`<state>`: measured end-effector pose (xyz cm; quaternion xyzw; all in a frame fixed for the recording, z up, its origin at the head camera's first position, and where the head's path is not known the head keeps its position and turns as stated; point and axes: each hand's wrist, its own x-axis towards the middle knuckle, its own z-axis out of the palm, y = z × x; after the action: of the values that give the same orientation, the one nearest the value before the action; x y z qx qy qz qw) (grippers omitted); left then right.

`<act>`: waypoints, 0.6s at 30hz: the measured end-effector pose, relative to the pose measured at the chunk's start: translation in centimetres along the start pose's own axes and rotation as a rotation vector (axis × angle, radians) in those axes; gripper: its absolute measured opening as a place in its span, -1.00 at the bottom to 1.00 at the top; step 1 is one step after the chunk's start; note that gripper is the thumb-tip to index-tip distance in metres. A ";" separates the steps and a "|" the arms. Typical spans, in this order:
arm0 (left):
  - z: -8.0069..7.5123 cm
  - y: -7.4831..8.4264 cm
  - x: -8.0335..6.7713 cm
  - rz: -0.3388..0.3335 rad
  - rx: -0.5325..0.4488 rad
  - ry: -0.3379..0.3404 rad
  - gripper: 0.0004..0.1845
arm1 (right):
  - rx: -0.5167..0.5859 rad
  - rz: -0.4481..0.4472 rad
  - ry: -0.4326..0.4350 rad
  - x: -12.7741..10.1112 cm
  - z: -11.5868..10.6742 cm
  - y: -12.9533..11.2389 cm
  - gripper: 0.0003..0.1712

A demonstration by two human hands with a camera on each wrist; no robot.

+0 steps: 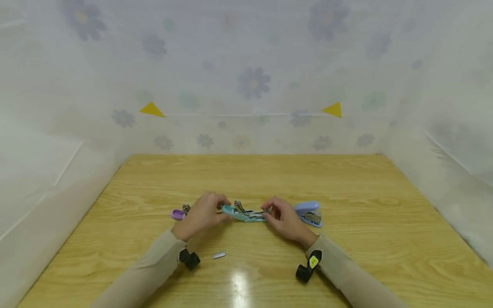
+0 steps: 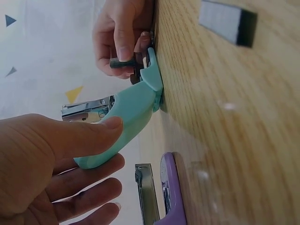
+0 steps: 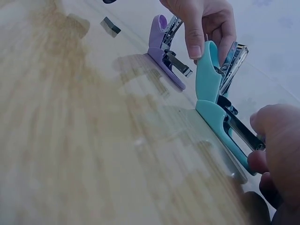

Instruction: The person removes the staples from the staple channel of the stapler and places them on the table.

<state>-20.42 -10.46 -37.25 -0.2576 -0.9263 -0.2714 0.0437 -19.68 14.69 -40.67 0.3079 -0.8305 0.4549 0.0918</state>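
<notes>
A purple stapler is seen lying left of centre on the wooden surface, partly hidden behind the left hand. The raised lid of a teal stapler, opened out near the middle of the surface, is pinched by that hand between thumb and fingers. The metal end of the teal stapler's base is gripped by the right hand. A blue stapler lies just right of it. A small strip of staples rests nearer the front edge.
</notes>
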 end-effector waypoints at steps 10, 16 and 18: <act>0.1 -0.2 -0.1 0.014 -0.008 0.013 -0.71 | -0.009 -0.059 0.082 -0.5 0.9 1.7 -0.81; 0.2 -0.3 -0.1 -0.015 -0.018 0.009 -0.70 | -0.092 -0.145 0.061 -1.1 1.4 2.9 -0.81; 0.2 -0.3 -0.1 -0.024 -0.026 0.010 -0.71 | -0.091 -0.155 0.046 -1.3 1.4 2.8 -0.82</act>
<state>-20.48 -10.64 -37.60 -0.2458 -0.9255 -0.2852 0.0418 -20.16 15.22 -44.02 0.3563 -0.8217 0.4152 0.1595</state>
